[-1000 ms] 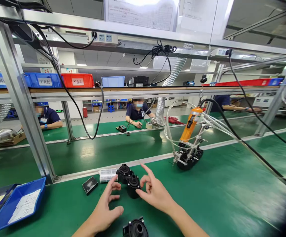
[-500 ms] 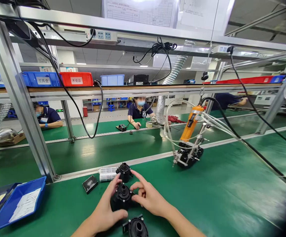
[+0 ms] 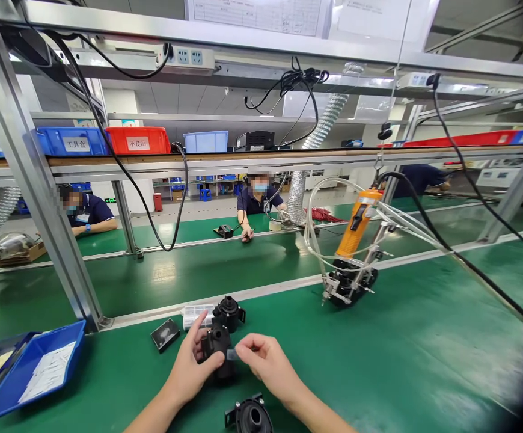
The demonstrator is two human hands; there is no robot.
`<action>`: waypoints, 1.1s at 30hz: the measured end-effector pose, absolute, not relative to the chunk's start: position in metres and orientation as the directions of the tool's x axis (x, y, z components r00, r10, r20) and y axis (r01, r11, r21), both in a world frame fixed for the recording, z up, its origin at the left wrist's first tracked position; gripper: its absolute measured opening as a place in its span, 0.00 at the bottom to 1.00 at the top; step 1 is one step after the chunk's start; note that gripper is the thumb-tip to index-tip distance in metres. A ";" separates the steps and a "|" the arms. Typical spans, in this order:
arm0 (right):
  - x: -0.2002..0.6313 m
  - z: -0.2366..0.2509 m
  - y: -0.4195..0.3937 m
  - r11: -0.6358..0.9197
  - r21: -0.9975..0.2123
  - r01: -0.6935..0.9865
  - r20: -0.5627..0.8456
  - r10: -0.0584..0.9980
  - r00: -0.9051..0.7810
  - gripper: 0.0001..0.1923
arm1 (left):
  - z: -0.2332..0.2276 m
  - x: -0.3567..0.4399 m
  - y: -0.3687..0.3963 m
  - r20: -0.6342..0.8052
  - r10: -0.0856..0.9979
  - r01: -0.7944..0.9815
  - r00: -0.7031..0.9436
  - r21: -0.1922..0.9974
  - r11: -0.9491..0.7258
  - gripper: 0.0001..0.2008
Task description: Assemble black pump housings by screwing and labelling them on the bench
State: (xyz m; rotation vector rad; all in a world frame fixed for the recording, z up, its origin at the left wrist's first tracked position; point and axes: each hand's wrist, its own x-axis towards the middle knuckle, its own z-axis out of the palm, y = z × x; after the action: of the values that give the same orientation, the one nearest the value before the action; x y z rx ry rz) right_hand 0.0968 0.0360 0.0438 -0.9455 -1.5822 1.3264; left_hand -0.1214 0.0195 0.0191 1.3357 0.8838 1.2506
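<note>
Left hand [image 3: 189, 373] grips black pump housing [image 3: 217, 352]; open green mat [image 3: 401, 361] rightward.

Single head-worn view, looking forward and down across the green bench [image 3: 379, 361]. Both hands sit close at near centre; far workstations recede beyond. Near right corner is dark, possibly vignetting.

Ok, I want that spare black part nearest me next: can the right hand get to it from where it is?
Probably yes. The spare black part lies uncovered on the mat just below the right hand, nothing between them, though that hand pinches a small piece against the black part in the left hand.
</note>
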 end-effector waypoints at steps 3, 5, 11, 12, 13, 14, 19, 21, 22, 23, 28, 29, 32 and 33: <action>0.086 0.040 0.032 0.102 -0.994 0.026 0.084 0.913 -0.400 0.31 | 0.017 -0.122 0.020 0.204 0.962 -0.107 0.181 0.977 -0.187 0.54; 0.083 0.038 0.031 0.091 -0.996 0.024 0.073 0.911 -0.405 0.31 | 0.017 -0.123 0.021 0.206 0.961 -0.092 0.183 0.977 -0.192 0.52; 0.082 0.038 0.034 0.096 -0.995 0.038 0.073 0.914 -0.399 0.28 | 0.019 -0.121 0.022 0.199 0.966 -0.087 0.166 0.978 -0.187 0.50; 0.082 0.038 0.033 0.099 -0.994 0.044 0.074 0.914 -0.398 0.27 | 0.019 -0.120 0.022 0.198 0.966 -0.092 0.164 0.978 -0.185 0.50; 0.082 0.038 0.033 0.103 -0.993 0.051 0.075 0.915 -0.396 0.26 | 0.019 -0.120 0.021 0.197 0.967 -0.098 0.162 0.978 -0.183 0.50; 0.082 0.038 0.033 0.107 -0.993 0.060 0.075 0.917 -0.392 0.25 | 0.020 -0.119 0.021 0.195 0.968 -0.104 0.159 0.978 -0.180 0.50; 0.080 0.041 0.029 0.130 -0.984 0.119 0.078 0.929 -0.363 0.19 | 0.022 -0.119 0.019 0.180 0.973 -0.121 0.143 0.979 -0.163 0.51; 0.079 0.043 0.028 0.138 -0.980 0.140 0.080 0.931 -0.356 0.18 | 0.022 -0.119 0.020 0.176 0.975 -0.127 0.139 0.979 -0.159 0.51; 0.079 0.044 0.027 0.143 -0.978 0.150 0.082 0.932 -0.354 0.17 | 0.022 -0.119 0.020 0.174 0.975 -0.128 0.138 0.979 -0.157 0.51; 0.079 0.045 0.027 0.147 -0.976 0.158 0.084 0.933 -0.350 0.17 | 0.022 -0.119 0.021 0.175 0.975 -0.130 0.138 0.979 -0.157 0.51; 0.079 0.050 0.024 0.167 -0.965 0.203 0.093 0.939 -0.331 0.14 | 0.019 -0.119 0.022 0.185 0.973 -0.137 0.137 0.976 -0.166 0.50; 0.079 0.051 0.023 0.176 -0.959 0.222 0.097 0.940 -0.326 0.13 | 0.018 -0.119 0.022 0.186 0.973 -0.138 0.136 0.976 -0.168 0.50; 0.075 0.054 0.019 0.243 -0.920 0.306 0.146 0.941 -0.306 0.10 | 0.018 -0.118 0.022 0.190 0.973 -0.133 0.130 0.976 -0.173 0.50; 0.074 0.056 0.018 0.270 -0.902 0.337 0.167 0.938 -0.303 0.09 | 0.018 -0.118 0.022 0.191 0.973 -0.130 0.127 0.976 -0.175 0.50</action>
State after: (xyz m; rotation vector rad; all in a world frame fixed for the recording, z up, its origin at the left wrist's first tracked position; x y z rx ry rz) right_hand 0.0741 0.0181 0.0561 -1.1613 -1.7951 1.0193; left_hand -0.1182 0.0225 0.0182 1.3151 0.9268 1.2902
